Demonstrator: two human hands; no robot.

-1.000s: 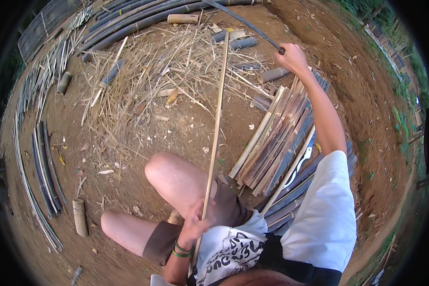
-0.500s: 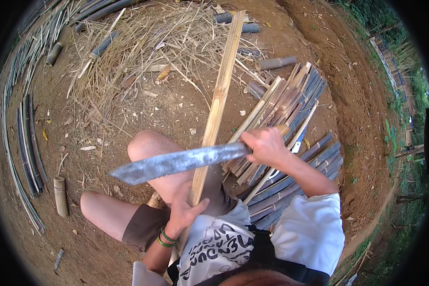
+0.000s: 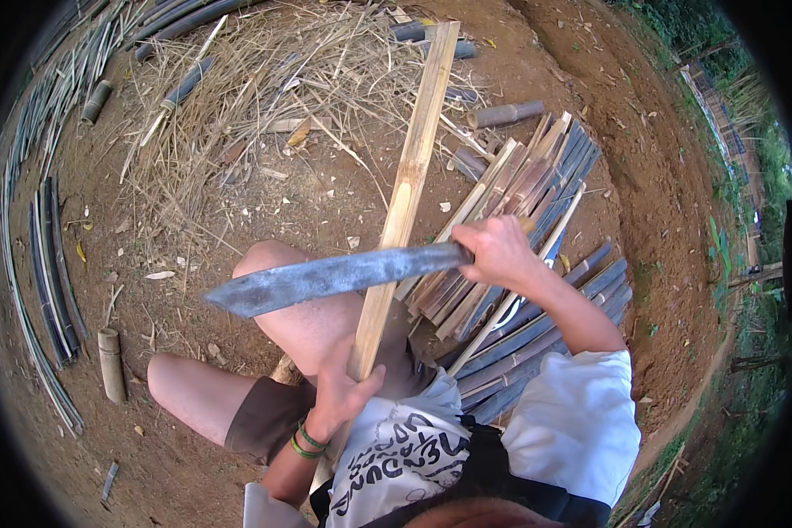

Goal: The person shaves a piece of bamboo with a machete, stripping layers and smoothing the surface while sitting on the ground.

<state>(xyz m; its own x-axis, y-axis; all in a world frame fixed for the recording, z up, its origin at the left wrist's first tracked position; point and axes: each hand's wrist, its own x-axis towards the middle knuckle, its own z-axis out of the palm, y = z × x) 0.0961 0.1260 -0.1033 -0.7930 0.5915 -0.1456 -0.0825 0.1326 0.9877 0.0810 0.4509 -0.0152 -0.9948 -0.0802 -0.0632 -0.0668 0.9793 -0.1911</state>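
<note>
My right hand (image 3: pixel 500 251) is closed round the handle of a machete (image 3: pixel 339 275), whose long grey blade points left. The blade crosses over a split bamboo slat (image 3: pixel 413 163), pale on its upturned face; whether they touch I cannot tell. My left hand (image 3: pixel 341 392) grips the slat's near part, thumb on one side, close to my lap. From there the slat slants up and away, its far end over the shavings. A smooth, lighter patch shows on it just beyond the blade. The tip of the blade hangs above my bent knee.
Split bamboo slats (image 3: pixel 524 189) lie stacked to the right, with darker bamboo pieces (image 3: pixel 546 326) nearer me. A heap of shavings (image 3: pixel 264 97) covers the ground ahead. Long thin strips (image 3: pixel 16 264) run along the left, near a short bamboo piece (image 3: pixel 112 365). An earth bank (image 3: pixel 669 229) rises at right.
My right hand and the machete have moved slightly away from me, the blade sliding a little up the slat. My left hand stays in nearly the same place.
</note>
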